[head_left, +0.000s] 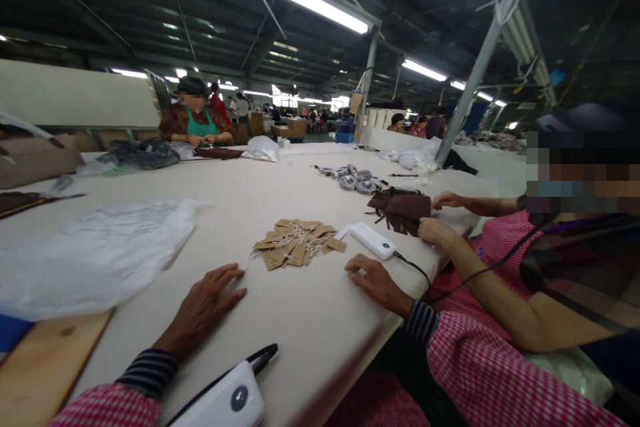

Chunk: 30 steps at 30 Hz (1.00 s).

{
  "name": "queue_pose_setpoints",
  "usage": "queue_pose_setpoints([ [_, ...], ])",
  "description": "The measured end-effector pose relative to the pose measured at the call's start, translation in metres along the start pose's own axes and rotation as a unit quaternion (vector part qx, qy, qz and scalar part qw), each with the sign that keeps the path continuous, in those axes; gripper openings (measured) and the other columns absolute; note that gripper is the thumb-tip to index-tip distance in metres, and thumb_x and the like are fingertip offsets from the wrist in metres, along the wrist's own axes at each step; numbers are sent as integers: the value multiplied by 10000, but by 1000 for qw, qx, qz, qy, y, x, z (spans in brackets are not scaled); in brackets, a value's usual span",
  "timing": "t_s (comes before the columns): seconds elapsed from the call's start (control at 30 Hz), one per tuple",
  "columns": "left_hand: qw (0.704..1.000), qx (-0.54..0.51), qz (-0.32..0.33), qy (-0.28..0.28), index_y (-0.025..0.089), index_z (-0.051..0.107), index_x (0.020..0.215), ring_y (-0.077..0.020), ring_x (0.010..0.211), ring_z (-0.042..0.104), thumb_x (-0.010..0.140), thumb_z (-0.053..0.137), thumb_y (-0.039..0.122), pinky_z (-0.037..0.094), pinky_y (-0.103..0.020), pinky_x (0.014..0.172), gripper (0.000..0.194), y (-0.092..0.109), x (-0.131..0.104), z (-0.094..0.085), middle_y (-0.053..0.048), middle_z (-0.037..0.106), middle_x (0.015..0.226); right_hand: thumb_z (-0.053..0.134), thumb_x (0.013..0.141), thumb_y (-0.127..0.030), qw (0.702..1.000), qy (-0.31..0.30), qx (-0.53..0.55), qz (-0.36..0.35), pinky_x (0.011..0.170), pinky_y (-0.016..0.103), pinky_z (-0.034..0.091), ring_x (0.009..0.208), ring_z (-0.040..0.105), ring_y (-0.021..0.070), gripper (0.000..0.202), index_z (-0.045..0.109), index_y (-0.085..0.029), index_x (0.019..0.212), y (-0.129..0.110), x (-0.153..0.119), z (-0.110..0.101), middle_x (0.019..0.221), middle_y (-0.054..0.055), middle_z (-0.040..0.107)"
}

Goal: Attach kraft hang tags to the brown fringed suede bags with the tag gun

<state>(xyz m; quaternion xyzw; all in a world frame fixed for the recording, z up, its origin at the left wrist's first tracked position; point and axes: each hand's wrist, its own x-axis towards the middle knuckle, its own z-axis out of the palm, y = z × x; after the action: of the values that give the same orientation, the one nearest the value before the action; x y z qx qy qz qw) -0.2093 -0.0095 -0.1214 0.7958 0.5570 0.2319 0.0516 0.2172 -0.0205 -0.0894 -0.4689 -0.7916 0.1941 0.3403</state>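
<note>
My left hand [207, 303] rests on the white tabletop [295, 320], fingers stretched out and holding nothing. Across from it, my right hand [376, 280] lies near the table's right edge with its fingers loosely bent and apart, also empty. Beyond and between the two hands is a pile of brown cardboard hang tags [295, 243] with white strings. A white power bank [370, 240] with a black cable lies just past my right hand. Another white power bank [235, 400], with a black strap or cable, is close to me below my left hand.
To my right, a co-worker's hands [440, 217] hold a dark brown fringed bag [403, 209]. Coiled grey straps [355, 178] lie farther back. A white plastic bag [100, 253] and a wooden board [55, 360] are at left. Another person [197, 117] works across the table.
</note>
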Motion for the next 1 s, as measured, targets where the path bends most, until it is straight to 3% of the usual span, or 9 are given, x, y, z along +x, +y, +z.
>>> queue_pose_setpoints([
  [0.2,1000,15,6,2,301,664,1302,-283,1327,567,955,487,560,483,-478,1096,468,-9,2,6,-54,608,1444,587,881,-93,994,36,-106,7,911,329,440,1000,555,205,138,655,-207,919,-1,-6,13,996,31,647],
  [0.3,1000,18,14,14,310,645,1333,-286,1330,568,955,493,544,487,-482,1094,470,-23,3,15,-54,599,1457,599,898,-88,986,61,-149,30,898,317,443,1001,538,202,135,649,-211,918,-7,-5,21,1007,27,641],
  [0.47,1000,27,4,-5,297,646,1338,-308,1343,555,955,472,574,492,-510,1085,504,-38,7,26,-74,600,1452,624,910,-104,977,70,-200,10,889,322,446,1001,519,207,117,626,-219,925,-8,-7,26,1017,23,626],
  [0.83,999,15,23,25,314,647,1328,-277,1344,557,958,501,536,481,-472,1113,456,-43,7,33,-38,602,1452,618,917,-95,974,76,-212,2,866,328,453,997,526,214,123,616,-218,923,-10,-9,27,1016,24,627],
  [1.0,1000,8,12,24,323,651,1323,-273,1328,571,960,489,534,482,-487,1104,450,-31,5,24,-37,608,1446,596,925,-88,977,82,-198,-10,869,335,454,997,530,216,136,611,-223,932,-7,-10,29,1016,22,627],
])
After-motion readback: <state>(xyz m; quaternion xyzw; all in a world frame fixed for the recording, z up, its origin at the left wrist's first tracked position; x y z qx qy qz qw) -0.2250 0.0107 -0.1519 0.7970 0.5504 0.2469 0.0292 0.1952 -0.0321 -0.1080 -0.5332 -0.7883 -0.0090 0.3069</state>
